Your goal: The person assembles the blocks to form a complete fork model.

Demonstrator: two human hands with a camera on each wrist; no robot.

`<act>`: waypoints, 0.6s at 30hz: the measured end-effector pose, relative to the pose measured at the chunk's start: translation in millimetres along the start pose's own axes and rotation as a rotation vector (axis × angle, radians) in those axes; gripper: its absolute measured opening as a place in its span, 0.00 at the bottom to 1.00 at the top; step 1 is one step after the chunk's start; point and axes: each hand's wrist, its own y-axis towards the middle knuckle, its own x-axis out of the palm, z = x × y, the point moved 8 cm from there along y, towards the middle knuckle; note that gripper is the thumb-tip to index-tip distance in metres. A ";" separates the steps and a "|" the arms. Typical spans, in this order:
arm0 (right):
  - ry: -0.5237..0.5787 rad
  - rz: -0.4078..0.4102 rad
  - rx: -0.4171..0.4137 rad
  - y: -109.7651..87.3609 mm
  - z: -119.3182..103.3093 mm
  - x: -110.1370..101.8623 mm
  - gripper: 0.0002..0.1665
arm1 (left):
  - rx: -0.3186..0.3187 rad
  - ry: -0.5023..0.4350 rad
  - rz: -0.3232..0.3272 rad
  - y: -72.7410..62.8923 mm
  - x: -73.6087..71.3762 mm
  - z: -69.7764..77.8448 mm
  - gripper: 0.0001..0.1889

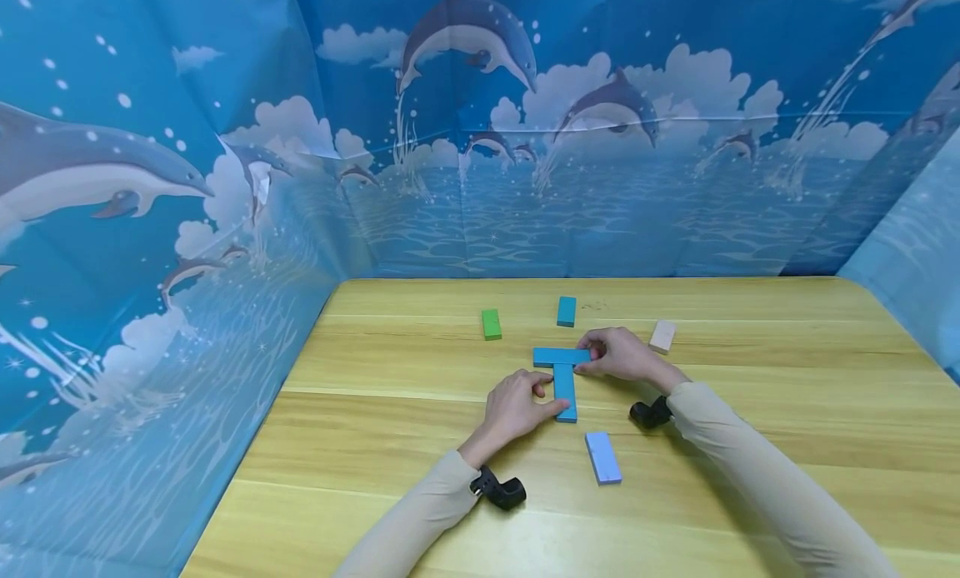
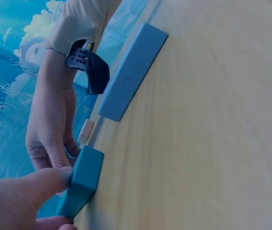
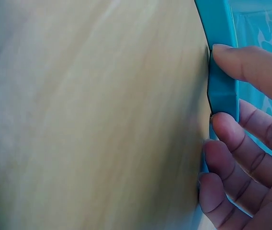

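Observation:
Two blue blocks lie flat on the wooden table in a T in the head view. The crossbar block runs left to right, and the stem block meets its near side. My left hand holds the stem, its thumb at the near end and its fingers along the left side. At the crossbar's right end, my right hand pinches the block between thumb and fingers. In the right wrist view, the thumb presses one side of that blue block while a fingertip sits at its end.
A lavender block lies close to me, right of the stem. Beyond the T are a green block, another blue block and a pale pink block. A dolphin-print curtain borders the table's back and sides.

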 end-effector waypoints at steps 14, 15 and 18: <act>0.077 0.061 -0.010 -20.2 -1.7 -12.6 0.26 | -0.045 -0.029 -0.033 1.1 -1.5 0.6 0.24; 0.070 0.078 -0.009 -22.6 -1.7 -14.5 0.26 | -0.047 -0.032 -0.030 1.1 -1.8 0.4 0.24; 0.051 0.121 -0.011 -30.4 -3.4 -19.8 0.24 | -0.055 -0.038 -0.027 1.0 -2.6 0.2 0.23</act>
